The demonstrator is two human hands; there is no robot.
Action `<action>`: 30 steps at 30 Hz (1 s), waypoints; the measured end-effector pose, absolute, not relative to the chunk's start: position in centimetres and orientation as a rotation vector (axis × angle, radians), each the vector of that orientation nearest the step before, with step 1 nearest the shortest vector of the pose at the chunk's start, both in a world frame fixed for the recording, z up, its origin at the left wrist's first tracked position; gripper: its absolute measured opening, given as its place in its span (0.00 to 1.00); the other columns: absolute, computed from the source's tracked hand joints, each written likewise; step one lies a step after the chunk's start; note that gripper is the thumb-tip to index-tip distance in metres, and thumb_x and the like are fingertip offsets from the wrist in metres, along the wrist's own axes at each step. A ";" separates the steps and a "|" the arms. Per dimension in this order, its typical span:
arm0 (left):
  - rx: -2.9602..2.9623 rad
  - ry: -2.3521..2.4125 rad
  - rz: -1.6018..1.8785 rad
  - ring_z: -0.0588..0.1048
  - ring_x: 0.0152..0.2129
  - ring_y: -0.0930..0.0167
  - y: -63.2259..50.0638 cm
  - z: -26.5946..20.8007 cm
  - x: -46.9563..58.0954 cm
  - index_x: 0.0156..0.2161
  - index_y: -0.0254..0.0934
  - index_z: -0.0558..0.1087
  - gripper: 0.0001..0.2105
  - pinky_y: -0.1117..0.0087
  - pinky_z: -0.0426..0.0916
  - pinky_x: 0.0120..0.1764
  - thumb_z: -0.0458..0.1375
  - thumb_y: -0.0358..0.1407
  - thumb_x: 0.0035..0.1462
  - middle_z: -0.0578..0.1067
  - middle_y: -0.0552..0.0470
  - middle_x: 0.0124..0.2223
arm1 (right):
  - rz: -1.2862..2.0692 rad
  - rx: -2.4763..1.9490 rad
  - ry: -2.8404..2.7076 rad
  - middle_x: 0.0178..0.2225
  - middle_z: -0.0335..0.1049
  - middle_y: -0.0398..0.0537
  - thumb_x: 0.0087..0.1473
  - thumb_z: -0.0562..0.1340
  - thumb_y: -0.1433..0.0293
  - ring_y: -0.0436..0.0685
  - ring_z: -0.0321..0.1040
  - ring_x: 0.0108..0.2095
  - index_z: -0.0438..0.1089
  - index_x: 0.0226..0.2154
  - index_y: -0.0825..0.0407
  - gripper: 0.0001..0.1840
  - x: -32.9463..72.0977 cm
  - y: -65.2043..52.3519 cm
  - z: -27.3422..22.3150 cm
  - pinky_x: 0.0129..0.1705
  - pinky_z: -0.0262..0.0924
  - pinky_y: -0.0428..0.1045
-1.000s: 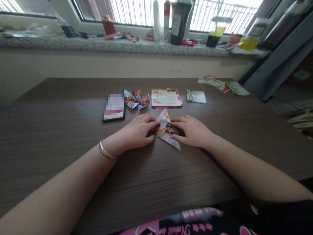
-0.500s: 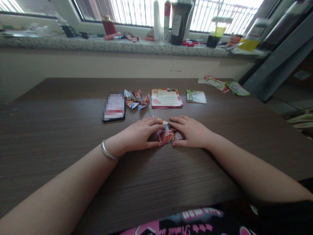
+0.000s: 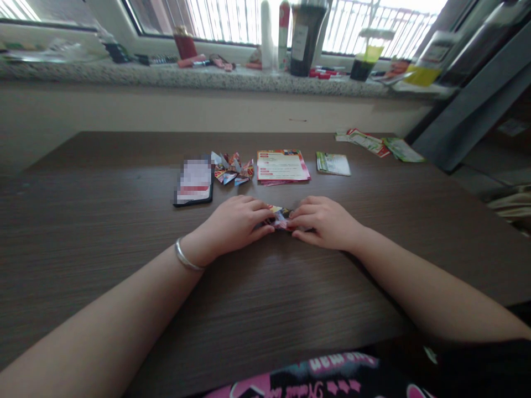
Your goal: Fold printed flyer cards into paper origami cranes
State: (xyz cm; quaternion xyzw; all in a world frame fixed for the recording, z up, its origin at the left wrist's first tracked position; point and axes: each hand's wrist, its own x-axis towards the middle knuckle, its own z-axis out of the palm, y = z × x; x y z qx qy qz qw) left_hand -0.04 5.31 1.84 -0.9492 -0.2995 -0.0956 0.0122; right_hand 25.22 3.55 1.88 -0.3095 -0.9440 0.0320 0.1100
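Note:
A folded piece of colourful printed paper (image 3: 282,219) lies on the brown table in front of me, its ends covered by my fingers. My left hand (image 3: 244,222), with a silver bangle at the wrist, grips its left end between thumb and fingers. From the other side my right hand (image 3: 323,222) holds the right end, thumb towards me and fingers over the top. Beyond my hands are a folded paper piece with pointed tips (image 3: 233,168) and a stack of printed sheets (image 3: 283,166).
A phone (image 3: 193,181) with a blurred screen lies left of the pointed paper piece. Small green-and-white cards (image 3: 333,164) sit right of the stack, and paper strips (image 3: 365,141) lie at the far right. Bottles and a dark cup (image 3: 306,38) line the stone windowsill (image 3: 232,78).
The near part of the paper has folded up and away from me, so the paper shows as a narrower strip. My left thumb has moved away from me with it.

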 end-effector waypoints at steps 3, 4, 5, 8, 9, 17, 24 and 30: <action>-2.939 -0.977 -0.312 0.75 0.42 0.62 5.2 1.9 0.0 0.54 0.37 0.71 0.18 0.59 0.69 0.46 0.49 0.43 0.66 0.77 0.44 0.46 | 0.084 -0.959 -2.732 0.41 0.77 0.49 0.63 0.54 0.64 0.57 0.69 0.42 0.76 0.41 0.50 0.16 25.2 3.5 1.8 0.46 0.61 0.52; -2.942 -0.988 -0.320 0.75 0.42 0.62 5.2 1.9 0.1 0.54 0.37 0.71 0.18 0.59 0.69 0.45 0.49 0.43 0.66 0.77 0.44 0.46 | 0.081 -0.994 -2.726 0.40 0.77 0.49 0.63 0.54 0.64 0.56 0.70 0.41 0.76 0.41 0.50 0.16 25.2 3.4 1.8 0.44 0.61 0.51; -2.949 -0.997 -0.332 0.75 0.42 0.62 5.2 1.9 0.1 0.54 0.37 0.71 0.18 0.60 0.69 0.45 0.49 0.43 0.66 0.77 0.44 0.46 | 0.077 -1.028 -2.724 0.40 0.77 0.48 0.63 0.54 0.64 0.56 0.71 0.40 0.76 0.40 0.49 0.15 25.1 3.4 1.9 0.43 0.61 0.50; -2.968 -1.024 -0.381 0.74 0.44 0.63 5.1 1.9 0.1 0.54 0.37 0.71 0.17 0.60 0.69 0.47 0.49 0.42 0.65 0.75 0.44 0.49 | 0.052 -1.108 -2.709 0.39 0.77 0.46 0.62 0.55 0.63 0.55 0.71 0.39 0.76 0.38 0.48 0.14 25.0 3.1 2.0 0.39 0.60 0.49; -2.975 -1.033 -0.392 0.73 0.45 0.63 5.1 1.9 0.1 0.54 0.37 0.70 0.17 0.60 0.68 0.48 0.50 0.42 0.65 0.75 0.44 0.50 | 0.045 -1.127 -2.699 0.39 0.77 0.46 0.62 0.56 0.63 0.55 0.71 0.38 0.76 0.37 0.48 0.13 24.9 3.0 2.0 0.38 0.59 0.48; -3.034 -1.089 -0.355 0.70 0.52 0.60 5.3 1.5 -0.2 0.59 0.35 0.65 0.27 0.58 0.65 0.53 0.54 0.50 0.61 0.72 0.43 0.56 | 0.265 -1.215 -2.602 0.36 0.76 0.45 0.58 0.60 0.63 0.53 0.71 0.37 0.74 0.33 0.49 0.09 24.8 3.2 1.6 0.37 0.59 0.46; -3.028 -1.097 -0.351 0.71 0.50 0.60 5.2 1.5 0.0 0.59 0.34 0.64 0.25 0.59 0.66 0.52 0.53 0.47 0.63 0.73 0.44 0.53 | 0.534 -1.212 -2.487 0.32 0.75 0.45 0.54 0.63 0.66 0.52 0.70 0.33 0.74 0.28 0.51 0.07 24.6 3.4 1.6 0.37 0.59 0.46; -3.036 -1.080 -0.352 0.71 0.50 0.62 5.3 1.3 -0.1 0.59 0.35 0.65 0.22 0.60 0.66 0.53 0.55 0.43 0.62 0.73 0.44 0.53 | 0.731 -1.231 -2.362 0.28 0.75 0.43 0.52 0.65 0.65 0.51 0.68 0.31 0.74 0.26 0.51 0.08 24.7 3.8 1.2 0.35 0.58 0.46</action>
